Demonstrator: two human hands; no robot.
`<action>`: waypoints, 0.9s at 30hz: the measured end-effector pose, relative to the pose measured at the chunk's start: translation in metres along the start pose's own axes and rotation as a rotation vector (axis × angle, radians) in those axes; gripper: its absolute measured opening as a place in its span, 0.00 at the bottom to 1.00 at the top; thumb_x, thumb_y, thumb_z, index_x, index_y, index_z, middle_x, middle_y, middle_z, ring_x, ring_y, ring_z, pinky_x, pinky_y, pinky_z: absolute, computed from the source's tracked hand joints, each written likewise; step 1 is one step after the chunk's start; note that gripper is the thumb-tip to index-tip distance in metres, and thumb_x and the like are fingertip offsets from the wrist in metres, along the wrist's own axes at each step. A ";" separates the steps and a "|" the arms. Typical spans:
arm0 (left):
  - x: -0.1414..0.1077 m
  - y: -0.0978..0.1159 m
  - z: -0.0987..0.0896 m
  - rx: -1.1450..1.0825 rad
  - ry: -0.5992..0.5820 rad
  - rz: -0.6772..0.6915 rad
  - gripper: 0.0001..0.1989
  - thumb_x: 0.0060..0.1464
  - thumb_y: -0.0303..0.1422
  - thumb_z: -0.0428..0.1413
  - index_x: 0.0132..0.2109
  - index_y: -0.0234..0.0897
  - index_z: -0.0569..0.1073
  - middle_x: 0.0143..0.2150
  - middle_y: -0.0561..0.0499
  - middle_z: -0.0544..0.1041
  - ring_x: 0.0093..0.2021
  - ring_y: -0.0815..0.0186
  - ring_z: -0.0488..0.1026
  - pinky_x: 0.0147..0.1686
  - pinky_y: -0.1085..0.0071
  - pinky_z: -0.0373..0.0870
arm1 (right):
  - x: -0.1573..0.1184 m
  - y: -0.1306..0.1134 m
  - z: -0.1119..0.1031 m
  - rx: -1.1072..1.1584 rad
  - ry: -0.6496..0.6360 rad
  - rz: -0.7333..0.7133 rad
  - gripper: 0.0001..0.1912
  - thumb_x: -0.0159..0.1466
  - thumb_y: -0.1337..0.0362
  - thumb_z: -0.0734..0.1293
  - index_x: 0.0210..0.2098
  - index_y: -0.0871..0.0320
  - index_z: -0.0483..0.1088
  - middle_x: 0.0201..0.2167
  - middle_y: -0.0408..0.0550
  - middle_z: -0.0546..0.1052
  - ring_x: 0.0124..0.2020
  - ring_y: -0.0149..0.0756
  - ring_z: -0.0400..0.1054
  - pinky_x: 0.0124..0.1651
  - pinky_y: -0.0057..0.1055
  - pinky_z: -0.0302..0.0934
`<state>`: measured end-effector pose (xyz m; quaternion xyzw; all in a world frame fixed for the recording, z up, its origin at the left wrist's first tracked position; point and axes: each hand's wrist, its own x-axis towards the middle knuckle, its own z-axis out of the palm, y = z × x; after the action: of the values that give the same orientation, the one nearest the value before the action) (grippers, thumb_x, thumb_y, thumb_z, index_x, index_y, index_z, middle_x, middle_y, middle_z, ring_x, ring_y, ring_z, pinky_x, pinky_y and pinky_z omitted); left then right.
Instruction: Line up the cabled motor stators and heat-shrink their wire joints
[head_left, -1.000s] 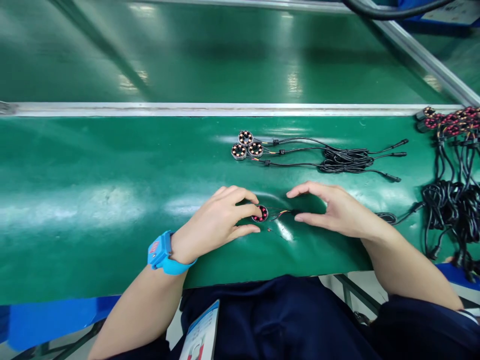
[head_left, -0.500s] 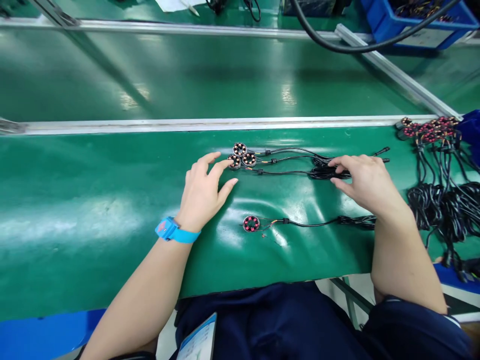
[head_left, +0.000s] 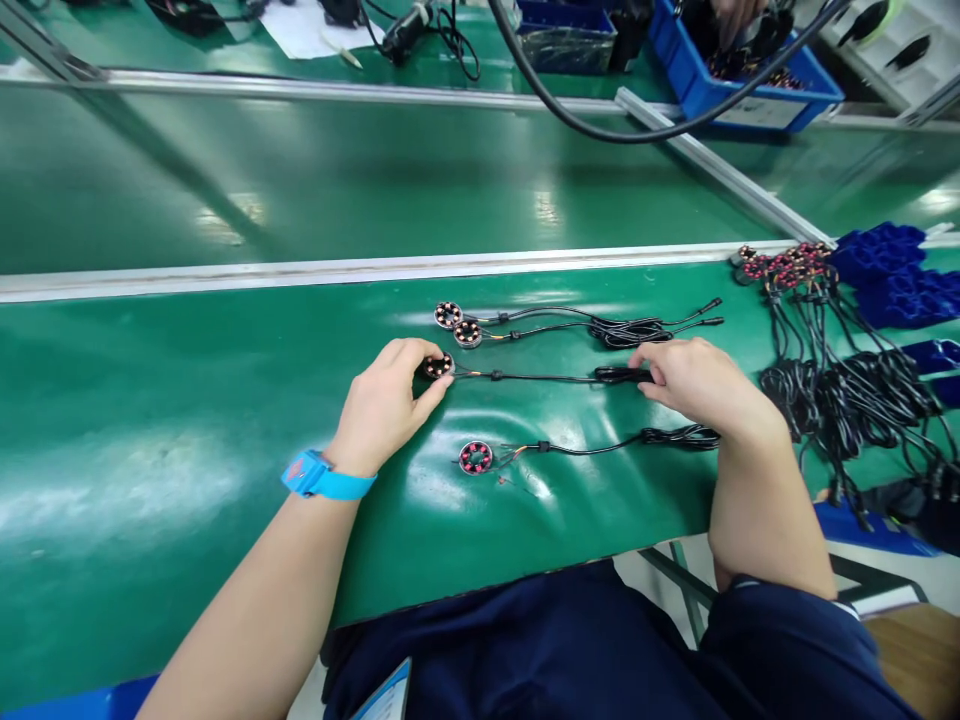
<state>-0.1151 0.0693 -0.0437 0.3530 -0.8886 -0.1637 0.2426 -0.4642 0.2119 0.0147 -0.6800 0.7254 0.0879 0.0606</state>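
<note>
My left hand (head_left: pixel 386 400), with a blue wrist strap, pinches a small round stator (head_left: pixel 439 367) with copper-coloured windings between thumb and fingers. A black cable runs right from this stator to a folded cable bundle (head_left: pixel 619 375), whose far end my right hand (head_left: pixel 701 380) grips; the fingers partly hide that end. Just beyond lie two similar stators, one farther off (head_left: pixel 448 315) and one nearer (head_left: pixel 467 333), touching or nearly so. Their cables meet in a shared-looking bundle (head_left: pixel 630 332). On my side lies a stator with red windings (head_left: pixel 475 458), its cable bundle (head_left: pixel 679 437) near my right forearm.
Several red-wound stators (head_left: pixel 795 265) with heaped black cables (head_left: pixel 840 395) lie at the right, beside blue plastic parts (head_left: pixel 885 265). A pale rail (head_left: pixel 300 270) runs along the back. Beyond it stands a blue bin (head_left: pixel 757 112), with another person's hand (head_left: pixel 739 15) over it.
My hands have taken hold of one stator and its cable bundle and drawn them nearer me, away from the other two. The view has shifted right.
</note>
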 end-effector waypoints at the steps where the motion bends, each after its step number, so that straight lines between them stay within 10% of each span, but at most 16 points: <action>1: -0.001 0.003 0.000 -0.014 -0.026 0.022 0.08 0.63 0.36 0.55 0.47 0.38 0.70 0.45 0.48 0.75 0.45 0.59 0.75 0.44 0.65 0.73 | -0.004 0.004 0.000 -0.014 -0.005 0.025 0.11 0.61 0.67 0.68 0.43 0.54 0.74 0.30 0.43 0.77 0.30 0.36 0.69 0.33 0.31 0.54; 7: -0.001 0.025 -0.002 -0.044 -0.237 0.127 0.06 0.64 0.36 0.54 0.42 0.38 0.72 0.48 0.47 0.73 0.43 0.61 0.75 0.42 0.66 0.74 | -0.032 0.029 -0.002 -0.068 0.038 0.181 0.14 0.58 0.61 0.73 0.44 0.52 0.75 0.31 0.44 0.77 0.31 0.43 0.72 0.26 0.32 0.52; 12: 0.003 0.026 -0.005 -0.129 -0.324 0.127 0.06 0.61 0.35 0.60 0.40 0.38 0.70 0.51 0.47 0.73 0.45 0.60 0.75 0.45 0.63 0.73 | -0.022 -0.017 -0.018 0.269 0.084 -0.173 0.22 0.66 0.51 0.69 0.56 0.52 0.71 0.45 0.50 0.78 0.47 0.47 0.73 0.46 0.42 0.67; 19: -0.004 0.024 0.002 -0.288 -0.198 0.022 0.15 0.55 0.31 0.63 0.46 0.39 0.66 0.43 0.51 0.76 0.41 0.63 0.76 0.42 0.67 0.73 | 0.033 -0.113 0.005 0.694 -0.029 -0.395 0.22 0.65 0.59 0.70 0.57 0.55 0.69 0.52 0.51 0.76 0.51 0.44 0.72 0.55 0.43 0.66; 23: -0.012 0.029 -0.003 -0.307 -0.101 0.036 0.20 0.54 0.28 0.64 0.49 0.40 0.63 0.45 0.52 0.77 0.42 0.65 0.77 0.43 0.70 0.75 | 0.041 -0.122 0.014 0.954 -0.090 -0.341 0.09 0.67 0.59 0.68 0.42 0.56 0.73 0.38 0.47 0.78 0.38 0.36 0.71 0.46 0.34 0.67; 27: -0.015 0.034 -0.007 -0.299 -0.044 0.045 0.23 0.53 0.25 0.66 0.50 0.40 0.63 0.46 0.52 0.77 0.44 0.65 0.78 0.44 0.71 0.75 | 0.042 -0.118 0.013 1.367 -0.304 -0.219 0.16 0.62 0.52 0.72 0.38 0.59 0.73 0.31 0.44 0.74 0.30 0.30 0.65 0.35 0.28 0.62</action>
<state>-0.1203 0.1029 -0.0267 0.2891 -0.8672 -0.2964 0.2767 -0.3502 0.1669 -0.0115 -0.5389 0.5292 -0.2998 0.5828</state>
